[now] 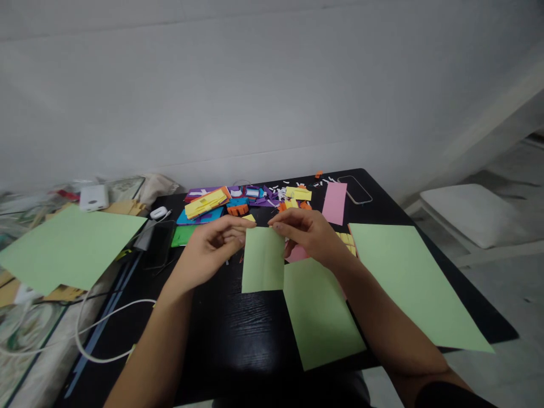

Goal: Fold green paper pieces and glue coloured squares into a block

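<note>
Above the black table, a small light-green paper sheet (262, 260) hangs with a faint vertical crease near its middle. My left hand (215, 246) pinches its upper left corner between thumb and fingers. At the upper right, my right hand (306, 232) grips the same sheet, fingers closed on its edge. Beneath my right wrist lies a larger green sheet (321, 317) on the table. Another big green sheet (412, 283) rests to the right of my right forearm, reaching past the table's edge.
Behind my hands lie yellow paper pieces (207, 203), a purple sheet (272, 199), scraps and a pink paper strip (335, 203). A clear phone case (356, 190) sits at the back right. On the left are a green sheet (74, 246), white cable (91, 357) and earbud case (158, 213).
</note>
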{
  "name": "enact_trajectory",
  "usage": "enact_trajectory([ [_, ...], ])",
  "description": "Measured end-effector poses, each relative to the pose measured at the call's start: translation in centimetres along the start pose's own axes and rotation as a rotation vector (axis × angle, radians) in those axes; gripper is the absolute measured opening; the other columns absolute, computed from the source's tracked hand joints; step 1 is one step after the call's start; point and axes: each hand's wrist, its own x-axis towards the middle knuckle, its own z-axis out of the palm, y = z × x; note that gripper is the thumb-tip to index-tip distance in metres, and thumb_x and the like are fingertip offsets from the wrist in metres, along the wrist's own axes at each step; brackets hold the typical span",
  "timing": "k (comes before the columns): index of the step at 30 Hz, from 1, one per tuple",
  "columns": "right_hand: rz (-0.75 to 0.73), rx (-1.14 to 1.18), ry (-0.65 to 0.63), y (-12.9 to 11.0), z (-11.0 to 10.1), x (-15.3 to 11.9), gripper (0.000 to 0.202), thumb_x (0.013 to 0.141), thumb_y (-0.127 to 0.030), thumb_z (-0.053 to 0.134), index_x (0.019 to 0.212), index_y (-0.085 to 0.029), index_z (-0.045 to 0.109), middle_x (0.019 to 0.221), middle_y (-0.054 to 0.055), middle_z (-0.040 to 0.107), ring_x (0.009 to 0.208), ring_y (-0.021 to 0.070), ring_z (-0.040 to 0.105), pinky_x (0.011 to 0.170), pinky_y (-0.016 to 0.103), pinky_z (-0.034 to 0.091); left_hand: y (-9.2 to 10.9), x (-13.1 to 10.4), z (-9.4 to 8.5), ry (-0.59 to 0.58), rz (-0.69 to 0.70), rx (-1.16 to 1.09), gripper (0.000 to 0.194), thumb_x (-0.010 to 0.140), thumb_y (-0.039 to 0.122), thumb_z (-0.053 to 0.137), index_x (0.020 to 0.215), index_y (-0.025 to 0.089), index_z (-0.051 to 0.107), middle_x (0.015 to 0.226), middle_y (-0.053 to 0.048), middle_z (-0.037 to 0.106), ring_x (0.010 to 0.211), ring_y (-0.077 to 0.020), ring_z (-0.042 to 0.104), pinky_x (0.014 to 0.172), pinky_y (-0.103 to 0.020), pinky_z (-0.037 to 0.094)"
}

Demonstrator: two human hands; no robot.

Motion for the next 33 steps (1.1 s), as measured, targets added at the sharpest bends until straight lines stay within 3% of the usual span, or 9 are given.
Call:
enact_trajectory([
  [5,-0.04,0.03,0.002,-0.4,-0.3,-0.2,0.018,0.09,-0.033,0.076,0.104,-0.024,0.082,0.1,0.003,0.078,0.078,0.0143,0.071,0.064,0.029,0.066,-0.3,0.1,0.2,0.184,-0.013,-0.012,0.009,0.085,0.023,0.082,0.094,0.02,0.081,0.076,-0.002,0.078,0.065,-0.012,0.071,0.061,-0.02,0.057],
  [9,-0.043,0.035,-0.024,-0.6,-0.3,-0.4,0.023,0.084,-0.03,0.082,0.106,-0.026,0.081,0.103,0.003,0.081,0.091,0.0181,0.076,0.075,0.032,0.067,-0.5,0.2,0.7,0.282,-0.013,-0.072,0.017,0.078,0.027,0.089,0.088,0.019,0.079,0.073,-0.002,0.077,0.061,-0.0123,0.069,0.056,-0.021,0.054],
  [15,-0.079,-0.071,0.094,-0.4,0.3,-0.5,0.026,0.084,-0.048,0.086,0.098,-0.026,0.08,0.095,0.003,0.08,0.084,0.0185,0.076,0.078,0.037,0.066,-0.4,0.2,1.4,0.281,-0.006,-0.058,0.022,0.078,0.034,0.09,0.087,0.02,0.077,0.076,-0.003,0.078,0.062,-0.0139,0.069,0.056,-0.024,0.055],
  [20,-0.107,-0.128,0.114,-0.7,0.0,-0.6,0.029,0.083,-0.047,0.086,0.099,-0.024,0.08,0.094,0.004,0.082,0.082,0.0185,0.076,0.075,0.036,0.066,-0.2,0.0,1.3,0.24,0.025,-0.003,0.023,0.08,0.037,0.09,0.089,0.02,0.077,0.076,-0.003,0.076,0.063,-0.0142,0.068,0.058,-0.025,0.055],
  [22,-0.11,-0.185,0.123,-1.2,-1.3,-0.9,0.03,0.082,-0.045,0.087,0.102,-0.023,0.08,0.096,0.005,0.082,0.086,0.0201,0.078,0.079,0.036,0.066,-0.2,0.0,1.0,0.219,0.029,0.033,0.016,0.085,0.034,0.085,0.091,0.02,0.079,0.077,-0.003,0.076,0.063,-0.0135,0.066,0.056,-0.024,0.052],
  [24,-0.116,-0.335,0.214,-1.6,-3.3,-1.5,0.028,0.084,-0.042,0.085,0.102,-0.022,0.08,0.099,0.007,0.083,0.09,0.0223,0.079,0.083,0.039,0.065,-0.3,0.0,0.7,0.178,0.048,0.101,0.01,0.09,0.031,0.079,0.091,0.021,0.081,0.083,-0.004,0.077,0.066,-0.0139,0.066,0.056,-0.024,0.049],
  [28,-0.01,-0.838,0.433,-0.6,-8.3,-3.6,0.022,0.089,-0.032,0.078,0.109,-0.02,0.079,0.107,0.01,0.082,0.098,0.0281,0.078,0.093,0.048,0.062,-0.4,0.2,0.3,0.07,0.118,0.24,0.015,0.095,0.026,0.068,0.091,0.022,0.082,0.093,-0.006,0.079,0.079,-0.0167,0.069,0.063,-0.026,0.051],
  [31,0.228,-1.134,0.33,1.5,-10.4,-5.3,0.04,0.083,-0.024,0.083,0.122,-0.018,0.075,0.126,0.016,0.078,0.115,0.0364,0.074,0.1,0.052,0.058,-0.5,0.2,0.3,0.02,0.13,0.287,0.018,0.097,0.024,0.064,0.095,0.022,0.082,0.097,-0.005,0.079,0.08,-0.0163,0.069,0.065,-0.026,0.051],
  [33,0.297,-1.166,0.209,3.2,-10.5,-6.0,0.05,0.084,-0.026,0.084,0.132,-0.018,0.071,0.134,0.017,0.075,0.122,0.0377,0.072,0.105,0.051,0.056,-0.5,0.1,0.2,0.009,0.134,0.307,0.019,0.098,0.025,0.064,0.097,0.022,0.082,0.099,-0.006,0.079,0.08,-0.0167,0.069,0.064,-0.027,0.051],
])
